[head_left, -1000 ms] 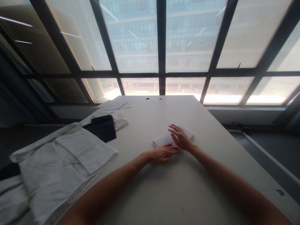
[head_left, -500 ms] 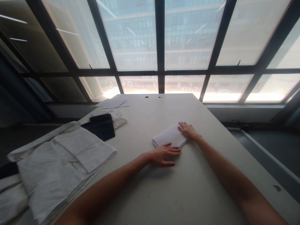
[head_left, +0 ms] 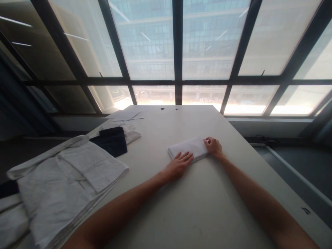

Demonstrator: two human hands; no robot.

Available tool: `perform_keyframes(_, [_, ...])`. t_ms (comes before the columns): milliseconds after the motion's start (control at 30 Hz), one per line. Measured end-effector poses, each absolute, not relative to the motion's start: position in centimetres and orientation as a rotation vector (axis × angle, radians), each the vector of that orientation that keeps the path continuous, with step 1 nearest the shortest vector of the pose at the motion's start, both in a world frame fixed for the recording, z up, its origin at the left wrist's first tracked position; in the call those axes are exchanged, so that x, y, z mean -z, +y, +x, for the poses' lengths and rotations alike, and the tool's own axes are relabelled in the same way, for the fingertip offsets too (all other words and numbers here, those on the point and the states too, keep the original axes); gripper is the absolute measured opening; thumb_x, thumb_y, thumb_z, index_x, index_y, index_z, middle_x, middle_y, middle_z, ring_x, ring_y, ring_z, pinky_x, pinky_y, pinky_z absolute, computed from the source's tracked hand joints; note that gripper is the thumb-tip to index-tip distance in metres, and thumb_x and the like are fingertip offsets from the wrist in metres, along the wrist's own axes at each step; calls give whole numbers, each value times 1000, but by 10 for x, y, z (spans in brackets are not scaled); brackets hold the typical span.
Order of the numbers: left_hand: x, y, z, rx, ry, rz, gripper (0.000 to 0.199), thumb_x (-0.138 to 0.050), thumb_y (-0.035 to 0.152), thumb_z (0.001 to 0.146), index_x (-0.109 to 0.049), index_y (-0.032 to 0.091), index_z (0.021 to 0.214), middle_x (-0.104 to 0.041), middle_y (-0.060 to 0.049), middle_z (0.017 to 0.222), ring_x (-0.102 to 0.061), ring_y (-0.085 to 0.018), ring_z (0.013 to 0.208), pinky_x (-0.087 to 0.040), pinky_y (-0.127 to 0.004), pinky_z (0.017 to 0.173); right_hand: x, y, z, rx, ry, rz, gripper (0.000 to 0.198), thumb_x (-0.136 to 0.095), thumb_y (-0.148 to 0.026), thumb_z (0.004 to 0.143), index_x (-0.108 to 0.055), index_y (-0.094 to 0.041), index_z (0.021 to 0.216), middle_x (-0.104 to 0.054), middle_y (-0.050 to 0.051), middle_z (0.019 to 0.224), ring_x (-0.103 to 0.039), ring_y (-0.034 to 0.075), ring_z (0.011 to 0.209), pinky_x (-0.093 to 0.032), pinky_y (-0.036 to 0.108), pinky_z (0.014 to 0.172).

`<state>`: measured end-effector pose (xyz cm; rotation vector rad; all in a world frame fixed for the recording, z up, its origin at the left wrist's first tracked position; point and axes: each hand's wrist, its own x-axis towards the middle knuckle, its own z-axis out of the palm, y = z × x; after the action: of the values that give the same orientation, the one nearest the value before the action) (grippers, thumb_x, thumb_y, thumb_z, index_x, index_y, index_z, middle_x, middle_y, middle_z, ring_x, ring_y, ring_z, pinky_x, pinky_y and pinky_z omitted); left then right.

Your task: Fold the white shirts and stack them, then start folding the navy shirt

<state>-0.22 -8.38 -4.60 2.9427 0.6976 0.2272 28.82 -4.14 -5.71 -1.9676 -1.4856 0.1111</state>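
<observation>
1. A white cloth [head_left: 190,145], folded into a flat, layered oblong, lies on the table [head_left: 166,128], nearer its right edge than its left.
2. The left hand [head_left: 178,165] rests on the cloth's near side, fingers slightly spread.
3. The right hand [head_left: 214,147] curls its fingers at the right end; whether they pinch, I cannot tell.
4. The table's pale far edge faces dark-framed windows [head_left: 150,45].

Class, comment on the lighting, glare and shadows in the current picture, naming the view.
Head view: windows brightest, washed out along the bottom; head view: curtain at far left very dark; head view: soft shadow on the table below the left hand.
</observation>
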Motion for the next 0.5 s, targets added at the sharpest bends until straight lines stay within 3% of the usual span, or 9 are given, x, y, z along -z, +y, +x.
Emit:
perform_keyframes(133, [45,-73,-10,-192,853,2880,75,-37,4,88,-29,20,160,-22,-6,168,-11,-22,157,-12,-48,126,57,-45,283,-136,-1542,-1962,30,-59,-34,92,-71,-21,117,-75,7,87,-68,23,84,-44,29,71])
perform_keyframes(233, [45,-82,-9,-156,806,2882,61,-39,27,101,-28,15,160,-19,-12,168,-10,-27,157,-10,-53,126,54,-50,279,7,-1580,-1971,28,-56,-22,93,-71,-18,117,-74,11,96,-67,25,92,-46,33,79])
perform_keyframes(333, [45,-99,-2,-180,639,2888,64,-43,45,104,-32,12,158,-22,-17,167,-15,-30,156,-9,-54,126,49,-57,266,234,-1646,-1883,30,-50,-14,93,-72,-16,113,-71,16,110,-62,29,106,-46,38,91])
perform_keyframes(433, [43,-111,5,-275,329,2835,55,-46,38,104,-42,15,154,-36,-16,162,-30,-27,152,-18,-45,127,45,-65,241,282,-1786,-1669,32,-48,-14,95,-71,-18,117,-69,14,117,-58,29,112,-45,41,99])
perform_keyframes(500, [40,-113,6,-364,133,2759,44,-47,28,102,-54,19,145,-51,-12,153,-45,-24,144,-31,-37,122,44,-72,221,244,-1937,-1509,31,-50,-17,97,-70,-19,121,-67,13,123,-57,28,116,-45,42,102])
